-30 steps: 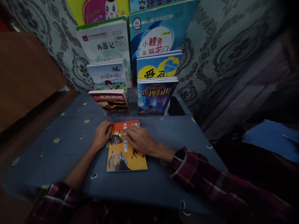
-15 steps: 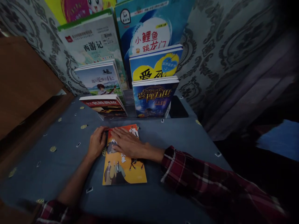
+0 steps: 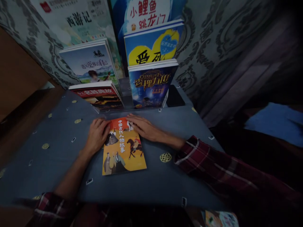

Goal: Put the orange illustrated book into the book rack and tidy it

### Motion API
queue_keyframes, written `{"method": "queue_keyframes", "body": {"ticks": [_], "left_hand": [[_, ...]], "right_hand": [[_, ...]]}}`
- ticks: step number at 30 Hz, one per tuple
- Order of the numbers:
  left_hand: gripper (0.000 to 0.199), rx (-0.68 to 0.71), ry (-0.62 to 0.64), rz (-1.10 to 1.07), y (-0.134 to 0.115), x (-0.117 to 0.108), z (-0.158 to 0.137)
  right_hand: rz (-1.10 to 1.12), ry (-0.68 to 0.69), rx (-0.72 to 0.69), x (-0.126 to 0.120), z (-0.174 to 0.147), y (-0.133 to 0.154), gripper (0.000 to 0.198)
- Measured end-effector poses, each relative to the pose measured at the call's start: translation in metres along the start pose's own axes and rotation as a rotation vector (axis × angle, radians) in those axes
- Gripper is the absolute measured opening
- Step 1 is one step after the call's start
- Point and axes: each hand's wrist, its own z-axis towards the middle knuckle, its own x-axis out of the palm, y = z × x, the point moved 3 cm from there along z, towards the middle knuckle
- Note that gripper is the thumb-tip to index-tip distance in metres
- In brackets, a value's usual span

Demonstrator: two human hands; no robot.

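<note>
An orange and yellow book point(image 3: 136, 160) with illustrated figures and white Chinese characters lies flat and shut on the cloth-covered table. My left hand point(image 3: 97, 134) rests at its upper left edge, with bent fingers held together against the cover's border. Across from it, my right hand point(image 3: 145, 128) touches the upper right corner, its fingers stretched out and lying flat. The title down the middle of the cover is fully visible between my hands.
Behind the book, several upright books stand in rows, among them a dark blue one point(image 3: 151, 86) and a red-topped one point(image 3: 98, 96). A black flat object point(image 3: 175, 96) lies to their right. More printed covers point(image 3: 221, 218) show below the table's front edge.
My right hand has slid off the middle of the cover to the upper right corner, uncovering the title. My left hand stays at the left edge. The view has tilted down.
</note>
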Motion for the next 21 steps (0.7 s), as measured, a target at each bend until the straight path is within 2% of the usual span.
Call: {"method": "queue_keyframes", "body": {"ticks": [5,10,14,21], "left_hand": [[0.037,0.152,0.084,0.019,-0.017,0.002,0.000],[0.037,0.293,0.206,-0.055,-0.053,0.005,-0.011],[0.040,0.399,0.271,-0.120,-0.078,-0.002,-0.027],[0.060,0.553,0.388,-0.206,-0.094,-0.012,-0.053]], "right_hand": [[0.046,-0.031,0.008,0.003,0.001,-0.005,0.044],[0.047,-0.033,-0.006,0.005,0.002,-0.006,0.044],[0.020,-0.045,-0.024,0.007,0.001,-0.008,0.045],[-0.009,-0.029,-0.033,0.006,0.002,-0.006,0.046]]}}
